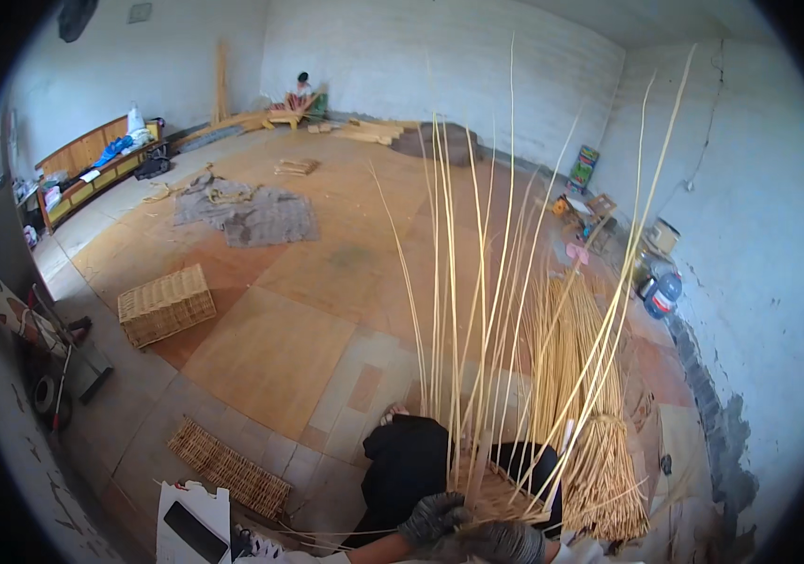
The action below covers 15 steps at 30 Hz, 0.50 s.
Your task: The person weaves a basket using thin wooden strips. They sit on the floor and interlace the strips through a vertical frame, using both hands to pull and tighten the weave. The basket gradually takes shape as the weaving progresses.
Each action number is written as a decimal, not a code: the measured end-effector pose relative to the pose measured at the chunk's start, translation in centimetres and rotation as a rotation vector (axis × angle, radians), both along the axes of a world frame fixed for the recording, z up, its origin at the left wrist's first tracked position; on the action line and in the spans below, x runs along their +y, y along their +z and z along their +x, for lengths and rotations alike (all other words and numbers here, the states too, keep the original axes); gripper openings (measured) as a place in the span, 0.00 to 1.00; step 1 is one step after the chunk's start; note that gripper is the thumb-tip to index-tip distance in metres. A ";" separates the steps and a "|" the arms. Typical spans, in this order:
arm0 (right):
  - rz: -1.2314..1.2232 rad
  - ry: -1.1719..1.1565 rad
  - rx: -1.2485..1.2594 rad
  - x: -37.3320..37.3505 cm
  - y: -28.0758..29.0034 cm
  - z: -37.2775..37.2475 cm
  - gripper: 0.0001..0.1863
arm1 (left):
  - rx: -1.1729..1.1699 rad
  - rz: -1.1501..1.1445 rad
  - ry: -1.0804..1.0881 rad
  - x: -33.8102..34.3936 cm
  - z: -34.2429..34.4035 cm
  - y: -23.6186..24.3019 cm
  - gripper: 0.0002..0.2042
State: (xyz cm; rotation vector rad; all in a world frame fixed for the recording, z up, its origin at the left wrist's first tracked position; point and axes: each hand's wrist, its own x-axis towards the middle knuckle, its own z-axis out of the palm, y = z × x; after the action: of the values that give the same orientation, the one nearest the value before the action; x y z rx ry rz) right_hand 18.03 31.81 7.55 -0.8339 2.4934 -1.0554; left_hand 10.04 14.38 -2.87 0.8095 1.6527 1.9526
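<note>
1. There's a half-woven wicker base [496, 493] sitting on the person's lap at the bottom of the view, with long pale upright canes [477, 282] fanning up out of it.
2. The left hand [432, 519], in a dark glove, is curled shut on the near edge of the wicker base.
3. The right hand [501, 542], gloved too, sits just beside the left one, pressed on the same edge. I can't tell how its fingers are set.
4. Just right of the wicker base, a big bundle of loose canes [576, 404] lies on the floor [280, 348].
5. Well to the left of the base there's a finished rectangular wicker basket [166, 305], and nearer, a flat woven panel [228, 467].
6. Far behind the base, a grey cloth [252, 214] is spread out, and another person [300, 92] sits by the back wall.
</note>
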 end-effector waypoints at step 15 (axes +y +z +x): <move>0.154 -0.100 0.420 1.7 3.5 2.1 0.13 | 0.073 -0.108 -0.519 0.1 -4.3 2.5 0.14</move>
State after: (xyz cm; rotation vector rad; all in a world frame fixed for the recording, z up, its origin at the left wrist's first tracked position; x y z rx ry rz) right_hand 20.09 33.51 11.09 -0.9746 2.9464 -0.7651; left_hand 5.79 14.53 -0.41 1.1427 1.3922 1.4771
